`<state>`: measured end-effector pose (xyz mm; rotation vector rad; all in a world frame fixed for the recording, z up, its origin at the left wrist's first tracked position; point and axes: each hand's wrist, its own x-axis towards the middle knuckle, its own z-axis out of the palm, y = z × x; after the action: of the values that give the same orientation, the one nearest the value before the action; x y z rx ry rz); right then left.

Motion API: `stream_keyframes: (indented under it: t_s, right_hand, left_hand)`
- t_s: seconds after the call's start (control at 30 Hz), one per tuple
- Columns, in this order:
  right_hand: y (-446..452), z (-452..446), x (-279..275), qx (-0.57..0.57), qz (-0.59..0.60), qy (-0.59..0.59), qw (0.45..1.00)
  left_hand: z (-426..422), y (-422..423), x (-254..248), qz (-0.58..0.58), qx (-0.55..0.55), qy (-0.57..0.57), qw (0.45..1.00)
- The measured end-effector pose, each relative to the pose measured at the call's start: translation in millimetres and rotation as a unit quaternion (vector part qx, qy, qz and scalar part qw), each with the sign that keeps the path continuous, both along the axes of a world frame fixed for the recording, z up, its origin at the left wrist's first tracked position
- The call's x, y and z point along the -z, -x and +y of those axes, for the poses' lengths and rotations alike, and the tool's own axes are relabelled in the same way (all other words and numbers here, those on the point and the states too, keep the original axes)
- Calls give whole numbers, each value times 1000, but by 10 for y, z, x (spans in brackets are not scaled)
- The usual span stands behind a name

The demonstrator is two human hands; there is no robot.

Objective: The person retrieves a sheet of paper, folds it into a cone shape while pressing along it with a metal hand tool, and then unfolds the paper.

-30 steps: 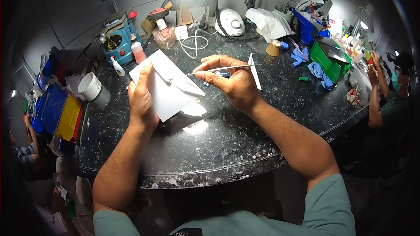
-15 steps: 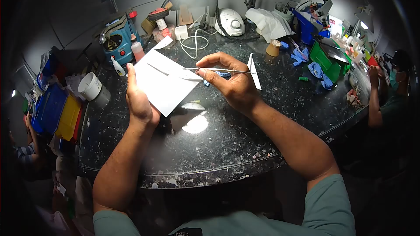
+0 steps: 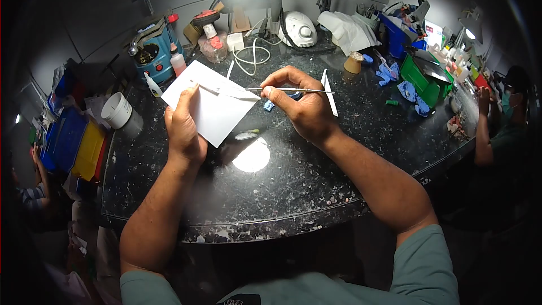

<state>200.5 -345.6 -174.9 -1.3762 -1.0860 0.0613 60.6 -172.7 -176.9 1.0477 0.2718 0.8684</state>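
Observation:
My left hand [image 3: 185, 130] grips a white folded paper [image 3: 217, 110] by its left side, thumb on top and fingers behind. The paper has a raised fold across its upper part. My right hand [image 3: 307, 107] is closed round a thin metal tool [image 3: 291, 89], whose left tip is at the paper's right corner. Behind my right hand stands a narrow white folded piece [image 3: 329, 93]. A small pale blade-like object [image 3: 247, 134] lies on the dark worktop just right of the paper's lower edge.
On the speckled black worktop [image 3: 271, 192] are a white tub [image 3: 117, 111], blue machine [image 3: 152, 53], pink bottle [image 3: 177, 61], white rounded device [image 3: 299, 29], brown-white piece [image 3: 353, 62], crumpled blue gloves [image 3: 388, 72] and green bin [image 3: 423, 76]. A masked person [image 3: 511, 101] is at the right.
The paper swung out over my open left hand and is pinched under the thumb again, lying a little further left. The tool in my right hand has shifted slightly at the paper's right corner.

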Motion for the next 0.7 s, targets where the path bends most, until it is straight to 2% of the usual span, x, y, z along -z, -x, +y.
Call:
stream_keyframes:
  t_s: [0.1, 0.23, 0.43, 0.53, 0.67, 0.7]
  right_hand:
    - [45, -41, -51, 44, -66, 61, 995]
    - [36, -12, -5, 22, -99, 59, 993]
    - [89, -43, -60, -35, -38, 89, 995]
    - [96, -5, 1, -115, 3, 81, 990]
    - [144, 22, 50, -118, -129, 57, 983]
    - [164, 6, 11, -107, -117, 37, 987]
  left_hand:
    - [-21, 16, -25, 3, 16, 10, 1000]
    - [35, 26, 21, 7, 38, 6, 999]
    - [16, 48, 6, 10, 41, -5, 999]
    - [1, 37, 16, 3, 42, -8, 999]
    - [-22, 44, 17, -15, 53, -6, 998]
    - [-13, 37, 11, -21, 51, 0, 998]
